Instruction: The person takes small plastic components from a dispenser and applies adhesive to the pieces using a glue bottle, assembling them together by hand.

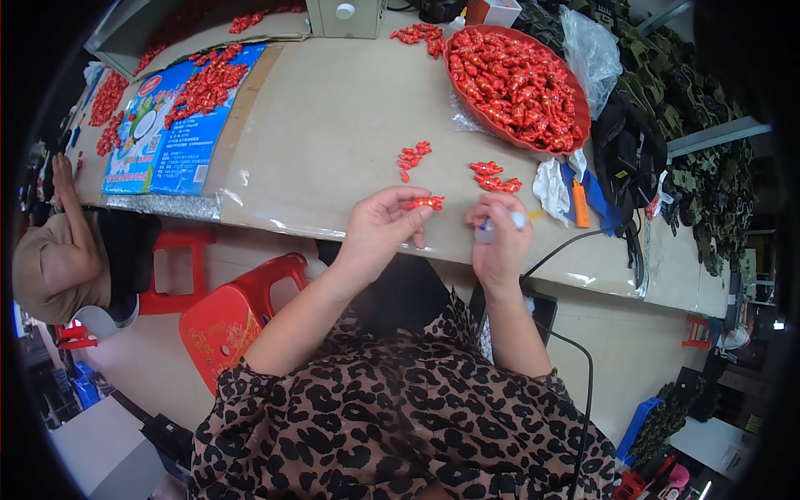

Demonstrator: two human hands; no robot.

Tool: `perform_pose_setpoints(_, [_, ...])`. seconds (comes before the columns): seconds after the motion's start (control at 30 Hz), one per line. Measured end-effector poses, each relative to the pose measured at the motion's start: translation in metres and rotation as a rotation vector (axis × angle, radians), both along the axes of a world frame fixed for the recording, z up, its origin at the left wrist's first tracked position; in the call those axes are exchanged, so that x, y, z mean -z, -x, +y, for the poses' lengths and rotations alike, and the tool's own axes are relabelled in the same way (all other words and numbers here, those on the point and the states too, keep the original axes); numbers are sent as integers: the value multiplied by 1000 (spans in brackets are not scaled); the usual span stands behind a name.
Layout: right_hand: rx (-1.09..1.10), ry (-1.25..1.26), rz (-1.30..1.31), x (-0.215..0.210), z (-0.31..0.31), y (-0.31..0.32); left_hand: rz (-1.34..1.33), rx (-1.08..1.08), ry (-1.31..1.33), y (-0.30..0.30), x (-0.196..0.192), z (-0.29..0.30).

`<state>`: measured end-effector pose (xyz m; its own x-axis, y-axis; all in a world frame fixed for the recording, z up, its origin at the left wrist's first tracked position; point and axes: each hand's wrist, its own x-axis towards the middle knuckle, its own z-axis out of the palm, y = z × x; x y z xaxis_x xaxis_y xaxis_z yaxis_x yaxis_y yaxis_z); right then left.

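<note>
Between the thumb and fingers of my left hand [385, 227] is a small red figurine [428, 202] with gold-coloured marks. My right hand [502, 242] is closed around a small translucent bottle with a whitish end [487, 230], a short gap to the right of the figurine. Both hands are over the near edge of the table. Just beyond them lie two small groups of the same figurines, one to the left [410, 158] and one nearer my right hand [497, 178]. What the figurines depict is too small to tell.
A red scalloped bowl [451, 70] heaped with figurines stands at the back right. Blue printed cardboard [179, 158] with more figurines lies left. Beside my right hand are white cloth [551, 190], an orange tube [580, 204] and a black cable [575, 242]. Another person [67, 258] sits far left, near red stools [221, 321].
</note>
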<state>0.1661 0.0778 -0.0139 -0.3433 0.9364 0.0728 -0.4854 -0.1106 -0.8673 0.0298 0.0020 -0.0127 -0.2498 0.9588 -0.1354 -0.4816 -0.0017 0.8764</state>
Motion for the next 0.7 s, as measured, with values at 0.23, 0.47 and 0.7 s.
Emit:
perform_pose_setpoints(0.23, [30,-105,237,-1,0,-1,1043,-270,-82,-28,-13,29])
perform_pose_setpoints(0.47, [74,-108,105,4,0,-4,1280,-56,-102,-29,-17,59])
perform_pose_setpoints(0.7, [-7,-134,-40,-2,-2,2,1408,-240,-41,86,-32,56])
